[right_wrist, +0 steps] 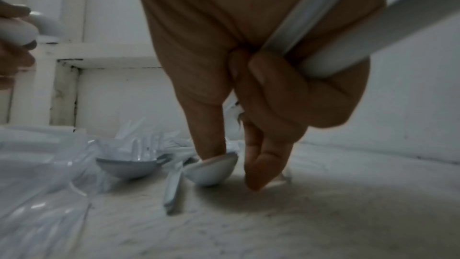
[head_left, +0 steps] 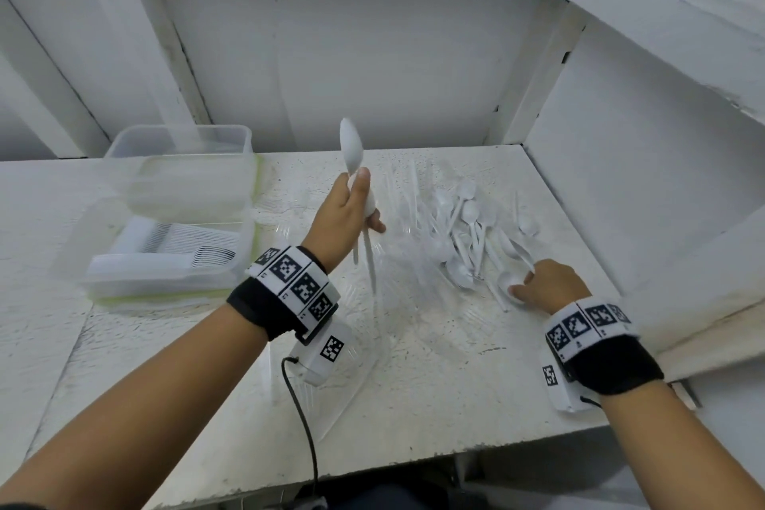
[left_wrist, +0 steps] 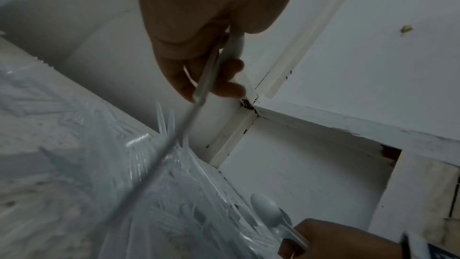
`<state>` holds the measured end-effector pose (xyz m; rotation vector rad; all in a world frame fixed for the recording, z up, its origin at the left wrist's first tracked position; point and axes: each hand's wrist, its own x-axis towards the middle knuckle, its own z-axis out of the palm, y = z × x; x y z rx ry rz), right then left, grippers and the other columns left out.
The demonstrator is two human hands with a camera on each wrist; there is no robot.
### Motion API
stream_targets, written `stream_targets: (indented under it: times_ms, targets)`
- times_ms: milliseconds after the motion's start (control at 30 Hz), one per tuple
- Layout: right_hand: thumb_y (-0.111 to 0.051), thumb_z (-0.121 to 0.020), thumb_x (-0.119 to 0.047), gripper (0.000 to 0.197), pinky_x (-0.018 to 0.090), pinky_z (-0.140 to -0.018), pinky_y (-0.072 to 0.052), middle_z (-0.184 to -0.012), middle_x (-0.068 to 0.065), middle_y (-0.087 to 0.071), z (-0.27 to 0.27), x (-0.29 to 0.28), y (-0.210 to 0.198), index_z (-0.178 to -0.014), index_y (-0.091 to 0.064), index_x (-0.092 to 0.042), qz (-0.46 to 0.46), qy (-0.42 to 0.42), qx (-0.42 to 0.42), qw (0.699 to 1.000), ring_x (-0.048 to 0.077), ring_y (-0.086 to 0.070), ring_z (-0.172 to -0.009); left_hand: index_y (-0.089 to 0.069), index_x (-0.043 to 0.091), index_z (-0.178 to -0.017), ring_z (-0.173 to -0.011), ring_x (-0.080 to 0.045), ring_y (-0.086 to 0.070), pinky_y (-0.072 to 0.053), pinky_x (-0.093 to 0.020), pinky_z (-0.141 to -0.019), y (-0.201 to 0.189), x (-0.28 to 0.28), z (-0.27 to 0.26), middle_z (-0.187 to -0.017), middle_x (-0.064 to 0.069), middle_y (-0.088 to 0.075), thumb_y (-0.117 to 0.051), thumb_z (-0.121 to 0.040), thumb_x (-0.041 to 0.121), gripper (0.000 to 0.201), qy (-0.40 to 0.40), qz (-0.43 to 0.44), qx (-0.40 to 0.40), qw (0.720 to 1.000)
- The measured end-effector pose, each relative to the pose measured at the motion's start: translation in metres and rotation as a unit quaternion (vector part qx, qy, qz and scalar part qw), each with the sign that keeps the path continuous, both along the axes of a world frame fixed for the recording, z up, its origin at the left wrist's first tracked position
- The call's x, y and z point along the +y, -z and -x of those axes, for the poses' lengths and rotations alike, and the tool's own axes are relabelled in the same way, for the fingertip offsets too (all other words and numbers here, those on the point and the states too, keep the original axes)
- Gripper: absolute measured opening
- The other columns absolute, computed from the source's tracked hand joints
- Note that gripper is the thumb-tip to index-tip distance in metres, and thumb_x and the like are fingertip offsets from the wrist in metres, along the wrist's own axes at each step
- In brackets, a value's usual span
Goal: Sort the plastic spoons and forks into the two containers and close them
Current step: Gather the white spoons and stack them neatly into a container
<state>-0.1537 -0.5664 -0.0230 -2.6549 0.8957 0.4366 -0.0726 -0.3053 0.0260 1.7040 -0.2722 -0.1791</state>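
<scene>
Containers (head_left: pixel 174 219) far left, lids off; spoon pile (head_left: pixel 472 236) right on table (head_left: pixel 414 364). Left hand (head_left: pixel 343 215) clamps collected spoons (head_left: pixel 352 145) upright. Right hand (head_left: pixel 546 286) pinches a spoon bowl (right_wrist: pixel 214 170), handle already curled in palm: lift cleanly, stack bowls aligned

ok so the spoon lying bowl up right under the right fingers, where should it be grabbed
Take the spoon at the neck where the bowl narrows into the handle, coming from above with thumb and forefinger. The bowl is rounded and rocks on the table, tilted; the right hand already has a fingertip on its rim, and the handle probably runs back into the pile.
</scene>
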Motion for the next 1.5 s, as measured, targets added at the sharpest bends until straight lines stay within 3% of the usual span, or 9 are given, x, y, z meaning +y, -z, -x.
stream_targets:
  times_ms: [133,200,267,400,700,1033,1267,1367,1500]
  targets:
    - [-0.061,-0.086,-0.012,0.020,0.026,-0.067,-0.037,-0.082,0.012,-0.057,0.001,0.000,-0.001,-0.071,-0.049,-0.006,-0.002,0.000,-0.007,1.000,0.025,-0.053,-0.077,-0.031,0.016,-0.106,-0.059,-0.011,-0.045,-0.046,-0.023,-0.056,0.007,-0.008,0.002,-0.079,0.001,-0.042,-0.044,-0.097,0.031,0.021,0.046,-0.074,0.031,0.996]
    - [-0.053,-0.088,-0.007,0.006,0.027,-0.066,-0.038,-0.081,0.013,-0.058,0.002,0.002,-0.007,-0.083,-0.055,-0.003,0.033,-0.011,-0.024,0.999,0.026,-0.052,-0.074,-0.031,0.013,-0.111,-0.061,-0.009,-0.043,-0.041,-0.017,-0.052,0.012,-0.015,0.002,-0.080,0.004,-0.042,-0.044,-0.097,0.022,0.021,0.075,-0.142,0.003,0.987]
    - [-0.045,-0.089,-0.003,0.013,0.028,-0.064,-0.039,-0.074,0.011,-0.054,0.005,0.004,-0.013,-0.095,-0.057,-0.001,0.068,-0.020,-0.032,0.997,0.026,-0.051,-0.070,-0.036,0.009,-0.113,-0.062,-0.009,-0.044,-0.040,-0.020,-0.054,0.015,-0.023,0.002,-0.079,0.005,-0.044,-0.043,-0.098,0.021,0.021,0.110,-0.175,-0.015,0.978]
    - [-0.041,-0.092,-0.007,0.020,0.029,-0.064,-0.037,-0.069,0.010,-0.050,0.011,0.011,-0.036,-0.079,-0.054,-0.002,0.112,-0.019,-0.067,0.991,0.026,-0.049,-0.070,-0.036,0.008,-0.120,-0.057,-0.009,-0.046,-0.038,-0.019,-0.051,0.017,-0.041,0.007,-0.078,0.004,-0.050,-0.042,-0.099,0.026,0.029,0.185,-0.231,-0.093,0.951]
    - [-0.044,-0.094,-0.021,0.028,0.031,-0.063,-0.031,-0.085,0.022,-0.055,-0.003,0.008,-0.084,-0.091,-0.058,0.004,0.098,-0.026,-0.342,0.934,0.029,-0.044,-0.070,-0.055,0.008,-0.098,-0.082,-0.023,-0.054,-0.035,-0.026,-0.067,0.028,-0.100,0.013,-0.085,-0.006,-0.053,-0.048,-0.095,0.029,0.022,0.342,-0.457,-0.230,0.788]
    - [-0.043,-0.097,-0.026,0.029,0.032,-0.066,-0.034,-0.097,0.020,-0.063,-0.032,0.027,-0.098,-0.099,-0.058,-0.001,0.127,-0.151,-0.314,0.929,0.038,-0.057,-0.089,-0.048,0.016,-0.132,-0.114,-0.022,-0.054,-0.040,-0.028,-0.073,0.029,-0.160,0.034,-0.133,0.000,-0.048,-0.046,-0.095,0.018,0.037,0.413,-0.509,-0.395,0.643]
    - [-0.044,-0.095,-0.024,0.026,0.032,-0.066,-0.041,-0.090,0.015,-0.064,-0.026,0.016,-0.094,-0.095,-0.059,-0.003,0.090,-0.144,-0.282,0.944,0.035,-0.057,-0.082,-0.050,0.015,-0.129,-0.102,-0.022,-0.058,-0.039,-0.026,-0.067,0.038,-0.169,0.041,-0.110,-0.001,-0.060,-0.045,-0.095,0.013,0.034,0.463,-0.582,-0.397,0.538]
    - [-0.043,-0.095,-0.023,0.026,0.032,-0.065,-0.041,-0.086,0.016,-0.063,-0.021,0.014,-0.092,-0.094,-0.058,-0.002,0.077,-0.134,-0.279,0.948,0.033,-0.056,-0.077,-0.052,0.012,-0.123,-0.078,-0.021,-0.047,-0.032,-0.023,-0.050,0.029,-0.164,0.045,-0.070,0.004,-0.037,-0.044,-0.094,0.010,0.030,0.459,-0.574,-0.395,0.552]
    - [-0.044,-0.095,-0.025,0.024,0.033,-0.066,-0.042,-0.080,0.012,-0.060,-0.018,0.013,-0.094,-0.096,-0.059,-0.006,0.050,-0.122,-0.282,0.950,0.034,-0.056,-0.076,-0.053,0.012,-0.121,-0.086,-0.024,-0.053,-0.026,-0.024,-0.048,0.019,-0.151,0.045,-0.076,0.001,-0.045,-0.044,-0.094,0.012,0.029,0.427,-0.527,-0.381,0.628]
